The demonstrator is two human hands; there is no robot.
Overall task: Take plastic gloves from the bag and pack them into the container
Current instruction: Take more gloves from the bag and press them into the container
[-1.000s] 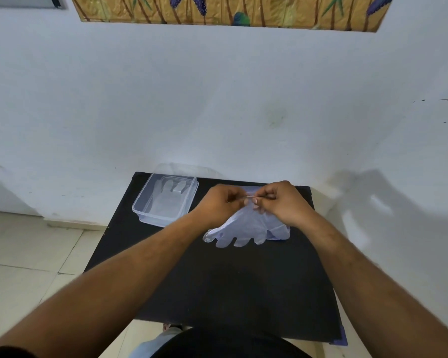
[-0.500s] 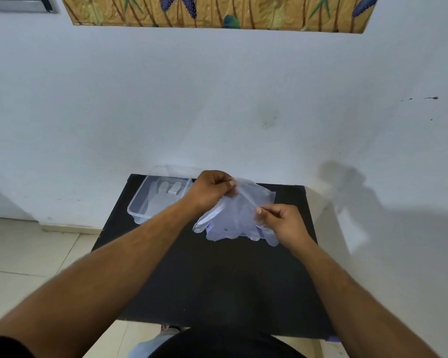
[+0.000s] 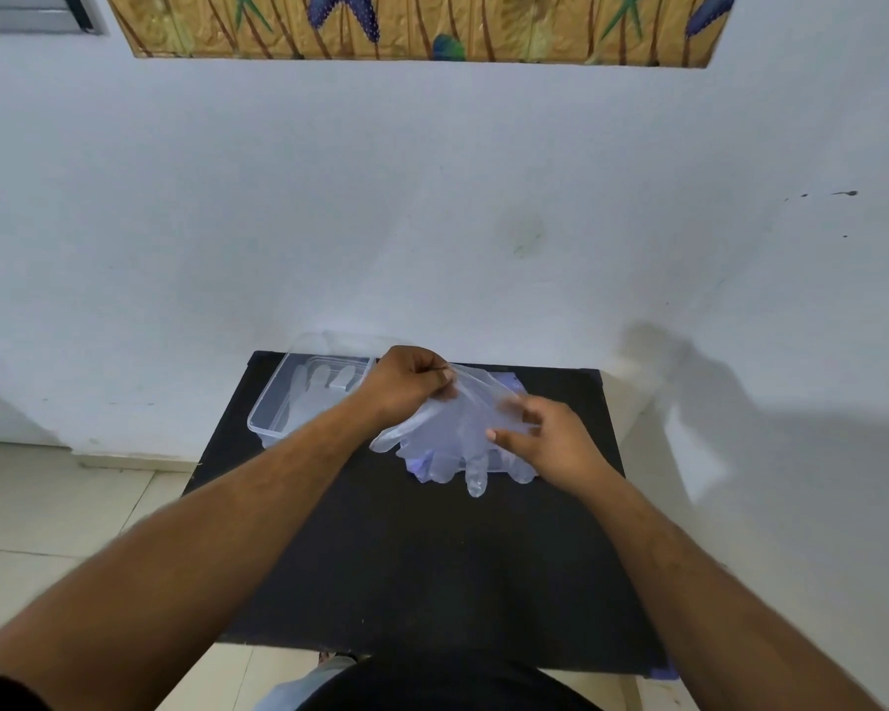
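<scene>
A clear plastic glove (image 3: 447, 428) is lifted off a small pile of gloves (image 3: 476, 467) lying on their bag at the back of the black table (image 3: 432, 556). My left hand (image 3: 406, 387) pinches the glove's cuff and holds it up. My right hand (image 3: 540, 438) is just right of it, fingers curled at the glove's edge; its grip is blurred. A clear plastic container (image 3: 278, 413) stands at the table's back left corner with a glove (image 3: 319, 387) lying flat inside.
The table stands against a white wall (image 3: 432, 223). Pale floor tiles (image 3: 73, 505) lie to the left. A clear lid (image 3: 340, 343) leans behind the container. A patterned picture (image 3: 406, 23) hangs high on the wall.
My hands have separated from the pinch at the pile's back. The left hand has raised a glove by its cuff toward the container side; the right hand has dropped lower to the glove's right edge.
</scene>
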